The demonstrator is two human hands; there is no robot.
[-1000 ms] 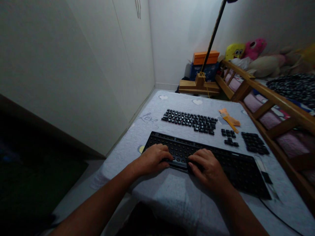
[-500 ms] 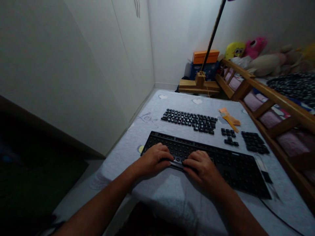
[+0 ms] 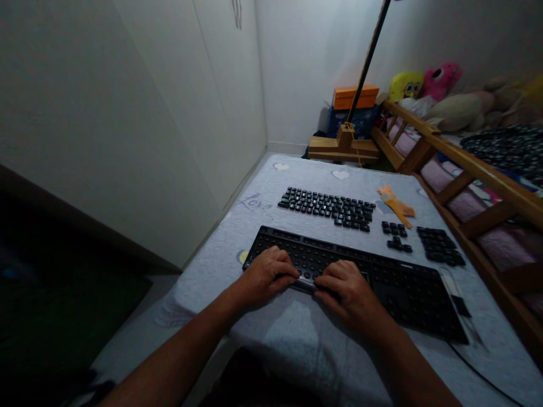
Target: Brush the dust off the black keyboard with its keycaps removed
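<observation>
A black keyboard (image 3: 399, 285) lies across the cloth, its key bed bare of most keycaps and showing rows of small round domes. My left hand (image 3: 271, 272) is closed at its front edge, fingertips on top and thumb along the rim. Close by on the right, my right hand (image 3: 343, 285) pinches the same edge with bent fingers. A long dark strip, which looks like the space bar, shows between the two hands; the fingers partly hide it. Beyond the keyboard, loose black keycaps (image 3: 326, 206) are laid out in keyboard order.
More keycaps (image 3: 439, 246) lie at the right in a block. A yellow-handled brush (image 3: 399, 213) rests on an orange cloth (image 3: 403, 207). The keyboard's cable (image 3: 479, 373) trails to the lower right. A wooden bed rail (image 3: 479, 169) borders the right side, a white cupboard (image 3: 169, 102) the left.
My left hand's fingers and thumb have drawn slightly closer together at the keyboard's front edge. The right hand and the keyboard stay nearly in place.
</observation>
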